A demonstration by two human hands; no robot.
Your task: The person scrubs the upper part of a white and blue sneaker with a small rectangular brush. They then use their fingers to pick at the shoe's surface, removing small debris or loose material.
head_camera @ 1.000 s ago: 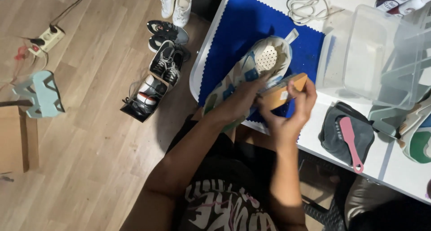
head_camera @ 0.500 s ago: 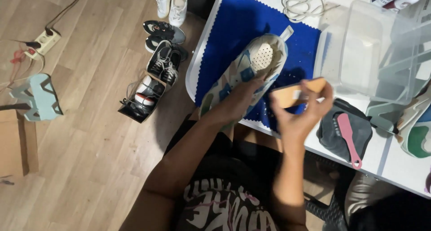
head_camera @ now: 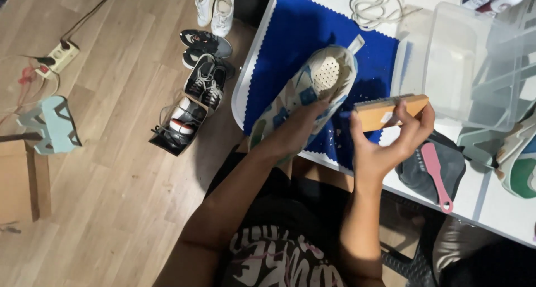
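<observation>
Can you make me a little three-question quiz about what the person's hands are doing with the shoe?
1. True or false: the right hand holds a wooden brush.
2. What does the left hand grip?
A. a pink brush
B. a patterned shoe
C. a white cord
3. What colour is the mat under the shoe?

Key
1. True. The wooden brush is lifted off to the side of the shoe.
2. B. The pink brush lies on a dark cloth, and the cord lies on the table.
3. Blue.
</observation>
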